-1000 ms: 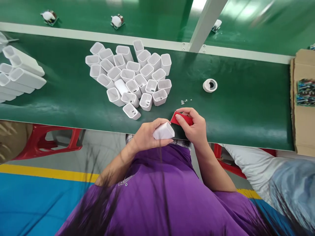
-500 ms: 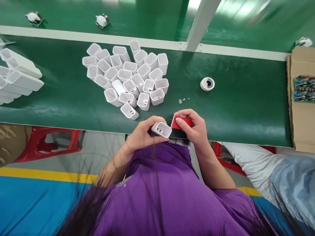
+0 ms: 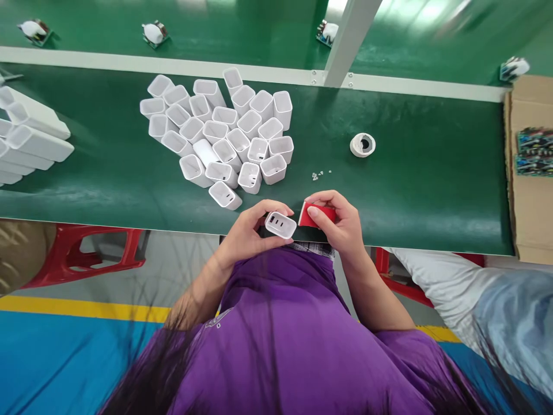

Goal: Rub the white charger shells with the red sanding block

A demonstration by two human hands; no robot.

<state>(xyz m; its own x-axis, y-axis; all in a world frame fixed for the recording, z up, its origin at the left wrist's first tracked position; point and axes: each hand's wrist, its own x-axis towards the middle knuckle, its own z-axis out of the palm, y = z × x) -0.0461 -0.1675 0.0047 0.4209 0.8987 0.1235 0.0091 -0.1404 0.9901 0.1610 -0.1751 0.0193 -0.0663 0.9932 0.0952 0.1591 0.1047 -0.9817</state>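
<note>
A white plastic charger housing (image 3: pixel 280 225) is gripped between the thumb and fingers of my left hand (image 3: pixel 247 235), its slotted inside facing up toward me. My right hand (image 3: pixel 343 222) pinches a flat red piece with a pale edge (image 3: pixel 320 215), whose exact kind I cannot make out. The two held things are close together but apart, just over the table's front edge. Beyond my left hand, many more white housings (image 3: pixel 216 131) stand in a group, most with their open ends up. Small clear bits (image 3: pixel 315 176) lie on the table past my right hand.
A white tape roll (image 3: pixel 362 145) lies right of centre on the green table (image 3: pixel 415 190). More housings (image 3: pixel 38 141) are stacked at far left. A cardboard box (image 3: pixel 533 225) with circuit boards stands at right. Several small boards (image 3: pixel 154 34) sit behind the metal rail (image 3: pixel 268 74).
My left hand has tipped the housing so that more of its slotted inside shows. The small boards behind the rail have shifted left. My right hand still holds the red piece.
</note>
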